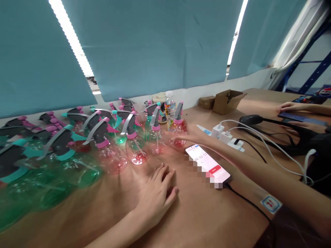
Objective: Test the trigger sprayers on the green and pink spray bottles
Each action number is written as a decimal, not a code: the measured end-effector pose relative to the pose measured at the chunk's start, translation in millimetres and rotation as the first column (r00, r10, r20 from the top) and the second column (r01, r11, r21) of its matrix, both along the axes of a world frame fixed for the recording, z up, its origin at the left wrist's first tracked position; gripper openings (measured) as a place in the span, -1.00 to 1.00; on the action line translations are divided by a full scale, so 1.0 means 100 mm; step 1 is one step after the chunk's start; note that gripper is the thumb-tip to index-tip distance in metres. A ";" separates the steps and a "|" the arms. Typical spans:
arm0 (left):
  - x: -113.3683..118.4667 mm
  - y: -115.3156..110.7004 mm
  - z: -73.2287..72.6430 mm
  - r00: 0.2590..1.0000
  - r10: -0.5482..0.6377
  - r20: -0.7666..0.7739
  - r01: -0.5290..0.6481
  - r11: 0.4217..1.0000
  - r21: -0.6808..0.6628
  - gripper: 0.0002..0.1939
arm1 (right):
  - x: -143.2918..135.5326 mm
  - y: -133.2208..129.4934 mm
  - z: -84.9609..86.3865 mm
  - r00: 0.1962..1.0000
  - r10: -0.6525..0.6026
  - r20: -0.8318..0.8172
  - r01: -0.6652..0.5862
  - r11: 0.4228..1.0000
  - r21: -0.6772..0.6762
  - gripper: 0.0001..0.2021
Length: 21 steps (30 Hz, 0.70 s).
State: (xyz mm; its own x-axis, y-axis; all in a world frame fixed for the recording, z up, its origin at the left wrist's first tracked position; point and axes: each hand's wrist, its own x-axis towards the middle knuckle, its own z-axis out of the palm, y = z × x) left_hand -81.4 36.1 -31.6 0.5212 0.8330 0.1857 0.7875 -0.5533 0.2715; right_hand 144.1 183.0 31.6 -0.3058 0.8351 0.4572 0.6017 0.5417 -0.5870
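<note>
My left hand (156, 194) lies palm down on the brown tabletop (196, 220), fingers loosely apart, with nothing in it. Stretched toward the back, my right hand (192, 134) has its fingers around the lower part of a pink-collared spray bottle (178, 123) with a grey trigger head; blur softens the grip. Just left of it stands another pink-collared spray bottle (157, 139). A third spray bottle (133, 146), with reddish see-through plastic, is beyond my left fingertips. Under my right forearm, a phone (208, 165) shows a running timer.
Several green spray bottles (74, 168) crowd the left side. A drink bottle (170, 108) and a lidded cup (160, 103) stand behind. Rightward are a power strip (234, 144) with chargers, a cardboard box (227, 102), a black headset (279, 137) and another person's hand (291, 106).
</note>
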 end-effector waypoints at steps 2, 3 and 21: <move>0.00 0.01 -0.02 1.000 0.001 0.000 -0.001 1.000 0.003 -0.52 | -0.01 0.01 -0.02 1.000 0.020 -0.005 -0.020 1.000 0.002 -0.29; 0.01 0.02 -0.01 1.000 0.004 -0.005 -0.004 1.000 -0.002 -0.52 | -0.02 0.02 -0.03 0.999 0.034 -0.007 -0.034 0.999 0.004 -0.29; 0.07 0.00 0.21 0.998 0.000 -0.067 -0.009 0.992 -0.125 -0.49 | -0.05 -0.51 -0.08 0.997 -0.069 0.040 0.066 0.995 0.068 -0.24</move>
State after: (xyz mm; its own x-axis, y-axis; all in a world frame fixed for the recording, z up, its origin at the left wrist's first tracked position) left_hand -73.9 36.6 -10.7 0.5252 0.8498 0.0450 0.8084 -0.5148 0.2853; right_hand 138.7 131.6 23.8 -0.2700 0.8226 0.5005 0.6619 0.5360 -0.5240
